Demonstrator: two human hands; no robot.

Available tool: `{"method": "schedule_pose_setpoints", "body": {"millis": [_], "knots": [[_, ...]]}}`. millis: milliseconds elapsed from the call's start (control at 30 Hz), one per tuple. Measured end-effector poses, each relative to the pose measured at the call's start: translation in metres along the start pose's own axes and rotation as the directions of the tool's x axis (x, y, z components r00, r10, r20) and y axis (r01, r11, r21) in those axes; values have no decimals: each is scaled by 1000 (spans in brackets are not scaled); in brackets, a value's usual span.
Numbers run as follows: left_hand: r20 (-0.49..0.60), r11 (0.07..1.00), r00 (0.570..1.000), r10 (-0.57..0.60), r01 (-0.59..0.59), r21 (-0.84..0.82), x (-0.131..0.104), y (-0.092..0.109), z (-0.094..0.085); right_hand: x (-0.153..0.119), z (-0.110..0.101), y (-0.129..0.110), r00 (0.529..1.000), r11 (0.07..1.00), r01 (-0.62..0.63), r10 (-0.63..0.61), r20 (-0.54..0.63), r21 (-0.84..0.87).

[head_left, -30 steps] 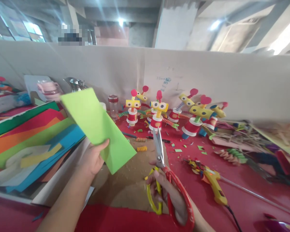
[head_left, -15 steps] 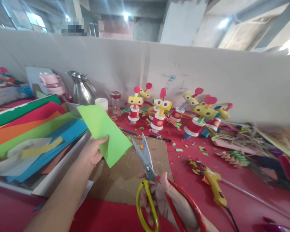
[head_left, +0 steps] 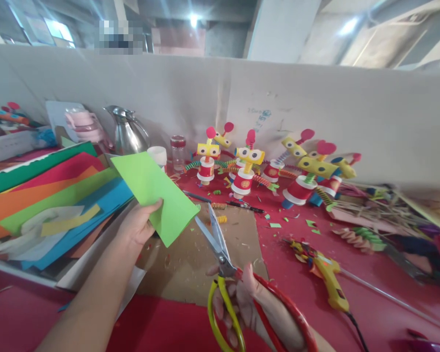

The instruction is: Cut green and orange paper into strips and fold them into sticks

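L hand (head_left: 141, 225) grips a lt-green paper sheet (head_left: 150, 186), ctr-left of frame, thumb on its near face. R hand (head_left: 254, 305), bottom ctr, grasps scissors (head_left: 226, 266) by yellow & red handles; blades parted, tips by sheet's R corner, can't tell if touching. Cardboard (head_left: 183, 283) under both, lower ctr. Cup figures (head_left: 243, 184) w/ yellow heads ctr to R; yellow glue gun (head_left: 331, 283) lower R; colored papers (head_left: 64, 171) far L; steel jug (head_left: 129, 137) upper L.
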State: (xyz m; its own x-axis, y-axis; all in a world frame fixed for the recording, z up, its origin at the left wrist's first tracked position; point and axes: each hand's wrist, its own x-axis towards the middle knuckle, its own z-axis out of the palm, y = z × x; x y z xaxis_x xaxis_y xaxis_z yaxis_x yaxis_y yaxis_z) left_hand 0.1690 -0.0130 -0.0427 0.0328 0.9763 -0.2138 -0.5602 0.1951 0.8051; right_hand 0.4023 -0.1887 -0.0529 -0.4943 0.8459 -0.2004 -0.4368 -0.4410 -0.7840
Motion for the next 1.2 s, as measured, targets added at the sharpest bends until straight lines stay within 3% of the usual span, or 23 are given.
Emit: {"method": "schedule_pose_setpoints", "body": {"millis": [300, 1000, 1200], "knots": [[115, 997, 992, -44, 36, 70, -17, -6, 16, 5, 2, -1, 997, 995, 37, -43, 67, 93], [98, 999, 995, -7, 3, 47, -14, -7, 10, 0, 6, -8, 998, 996, -2, -4, 64, 93], [159, 996, 987, -33, 20, 84, -18, -12, 13, 2, 2, -2, 999, 994, -1, -5, 52, 112]]}}
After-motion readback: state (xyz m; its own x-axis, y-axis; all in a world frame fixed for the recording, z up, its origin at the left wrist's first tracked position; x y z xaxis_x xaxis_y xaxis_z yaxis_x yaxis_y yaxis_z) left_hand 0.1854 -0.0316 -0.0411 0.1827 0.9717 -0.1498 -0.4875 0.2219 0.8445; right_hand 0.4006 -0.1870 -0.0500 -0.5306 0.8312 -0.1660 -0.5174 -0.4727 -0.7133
